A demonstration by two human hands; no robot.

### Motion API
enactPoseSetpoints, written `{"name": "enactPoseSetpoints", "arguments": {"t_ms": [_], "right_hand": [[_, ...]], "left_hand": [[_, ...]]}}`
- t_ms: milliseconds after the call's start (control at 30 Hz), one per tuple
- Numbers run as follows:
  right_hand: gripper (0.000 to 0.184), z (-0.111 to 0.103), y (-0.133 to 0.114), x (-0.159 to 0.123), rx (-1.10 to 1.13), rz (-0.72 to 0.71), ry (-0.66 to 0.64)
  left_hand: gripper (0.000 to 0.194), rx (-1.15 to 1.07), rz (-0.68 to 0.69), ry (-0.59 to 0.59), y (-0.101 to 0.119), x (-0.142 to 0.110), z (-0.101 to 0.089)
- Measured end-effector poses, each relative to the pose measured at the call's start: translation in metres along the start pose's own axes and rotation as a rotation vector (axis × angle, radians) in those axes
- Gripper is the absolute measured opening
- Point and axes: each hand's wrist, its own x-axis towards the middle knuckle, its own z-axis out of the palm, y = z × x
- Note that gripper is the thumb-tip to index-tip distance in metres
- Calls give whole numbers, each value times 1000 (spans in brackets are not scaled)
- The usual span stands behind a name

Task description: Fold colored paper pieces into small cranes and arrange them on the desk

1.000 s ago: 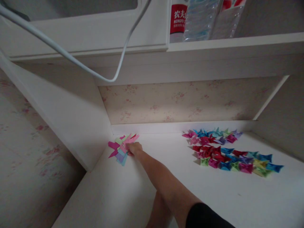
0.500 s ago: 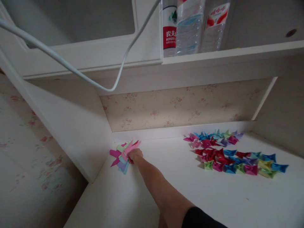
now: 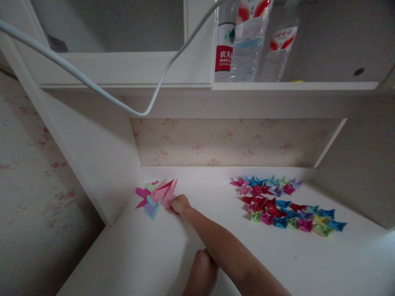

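My right hand (image 3: 179, 204) reaches across to the left side of the white desk. Its fingers are closed on the lower end of a pink folded paper piece (image 3: 168, 197). That piece overlaps the edge of a pile of flat folded papers (image 3: 151, 200) in magenta, pale green, lilac, light blue and pink. Closer to me, my left hand (image 3: 203, 263) is beneath my right forearm. It looks curled, but the forearm covers its fingers.
Rows of colourful folded paper cranes (image 3: 277, 209) stand on the right of the desk (image 3: 173, 255). Plastic bottles (image 3: 249, 45) are on the shelf above. A white cable (image 3: 135, 112) hangs across the upper left. A side panel (image 3: 101, 144) bounds the desk's left.
My right hand has drawn a pink paper piece a little toward the right of the pile. My left hand has come into view at the bottom. The camera view has shifted slightly.
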Motion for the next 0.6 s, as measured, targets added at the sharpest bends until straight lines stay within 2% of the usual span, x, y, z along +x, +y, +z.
{"name": "enactPoseSetpoints", "arguments": {"t_ms": [167, 300, 367, 433, 600], "right_hand": [[19, -43, 5, -48, 143, -146, -30], [26, -89, 16, -102, 235, -232, 35], [30, -109, 26, -129, 286, -264, 89], [32, -123, 41, -154, 322, -278, 132], [35, -131, 82, -203, 310, -216, 136]], "left_hand": [[25, -1, 62, 158, 0, 2, -3], [44, -227, -118, 273, 0, 8, -9], [49, -340, -147, 265, 3, 6, -10], [48, -384, -89, 229, 10, 0, -10], [45, -303, 2, 135, 25, -14, -3]]}}
